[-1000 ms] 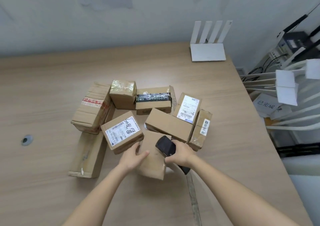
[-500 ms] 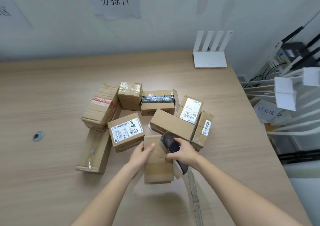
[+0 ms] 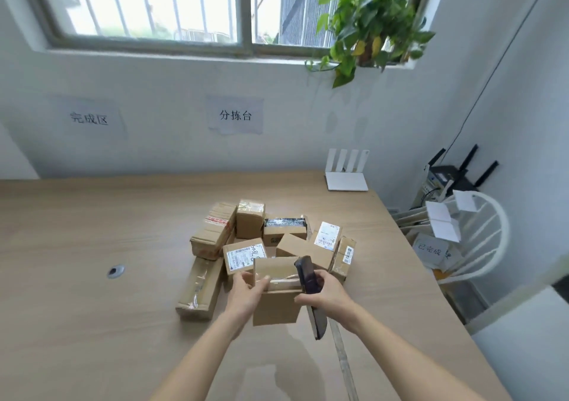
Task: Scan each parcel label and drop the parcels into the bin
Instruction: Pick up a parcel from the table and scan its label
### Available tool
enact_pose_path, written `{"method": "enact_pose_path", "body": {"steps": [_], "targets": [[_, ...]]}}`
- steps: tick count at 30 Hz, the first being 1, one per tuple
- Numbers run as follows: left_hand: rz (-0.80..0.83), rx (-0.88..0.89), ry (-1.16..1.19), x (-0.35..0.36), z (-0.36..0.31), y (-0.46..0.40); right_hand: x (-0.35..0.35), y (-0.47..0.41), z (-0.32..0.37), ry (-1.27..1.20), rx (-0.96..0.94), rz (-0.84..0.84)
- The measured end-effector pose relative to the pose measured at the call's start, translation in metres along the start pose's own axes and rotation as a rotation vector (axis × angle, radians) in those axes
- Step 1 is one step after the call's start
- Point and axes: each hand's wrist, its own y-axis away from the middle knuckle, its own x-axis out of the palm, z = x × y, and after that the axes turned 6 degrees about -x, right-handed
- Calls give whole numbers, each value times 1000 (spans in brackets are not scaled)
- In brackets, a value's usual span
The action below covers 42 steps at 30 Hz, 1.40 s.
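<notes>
Wooden table held roughly nine unscanned parcels; left hand gripped a plain carton raised near the pile, right hand clasped the scanner beside it, no label visible; bin unidentified.

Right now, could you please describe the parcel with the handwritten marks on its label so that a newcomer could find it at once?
Start from the wooden table and find the cluster of cardboard parcels at its middle. The parcel with the handwritten marks lies on the near left side of that cluster, just beyond the left hand. Its upward-facing white label carries a barcode and big black pen scrawl, which no neighbouring label shows.
</notes>
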Motion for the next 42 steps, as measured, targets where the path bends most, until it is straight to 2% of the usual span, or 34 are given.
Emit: {"method": "enact_pose_path", "body": {"steps": [10, 17, 27, 42], "targets": [[106, 190, 102, -76, -36, 121, 9, 107, 91, 90, -156, -43], [35, 269, 239, -98, -68, 168, 9, 142, 134, 84, -224, -96], [-105, 373, 257, -87, -109, 201, -14, 172, 175, 131, -302, -149], [155, 345, 266, -65, -130, 200, -58, 177, 182, 234, -357, -187]]}}
